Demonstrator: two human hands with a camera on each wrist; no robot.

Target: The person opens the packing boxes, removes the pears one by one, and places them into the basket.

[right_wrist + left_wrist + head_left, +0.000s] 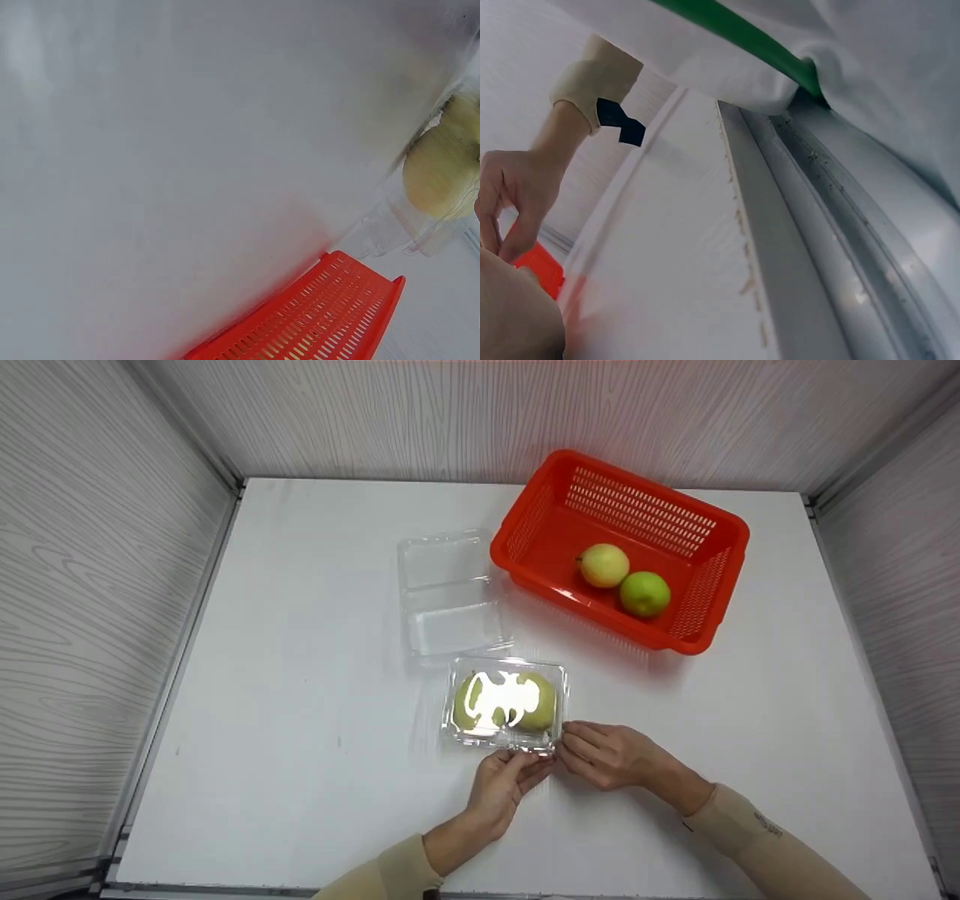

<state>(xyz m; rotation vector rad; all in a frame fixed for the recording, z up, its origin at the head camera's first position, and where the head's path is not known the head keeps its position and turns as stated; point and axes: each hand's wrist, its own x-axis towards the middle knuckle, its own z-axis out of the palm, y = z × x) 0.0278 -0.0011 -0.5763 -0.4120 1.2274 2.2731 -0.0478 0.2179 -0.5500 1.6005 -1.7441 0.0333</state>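
A closed clear plastic box (565, 682) holds two yellow-green pears (541, 703); bright glare on its lid hides part of them. At its near right corner, my left hand (495, 795) pinches the edge with the thumb on top. My right hand (611, 755) pinches the same corner from the right side, its fingertips close to the left hand's. In the right wrist view, a pear (436, 174) shows through the box wall. The left wrist view catches the right hand (525, 187) over the table.
Behind the box lies a second clear plastic container (450, 562), open and with nothing inside. A red basket (729, 585) at the back right holds a pale pear (604, 566) and a greener one (645, 595). Pale wood-grain panels (450, 420) enclose the table (285, 720).
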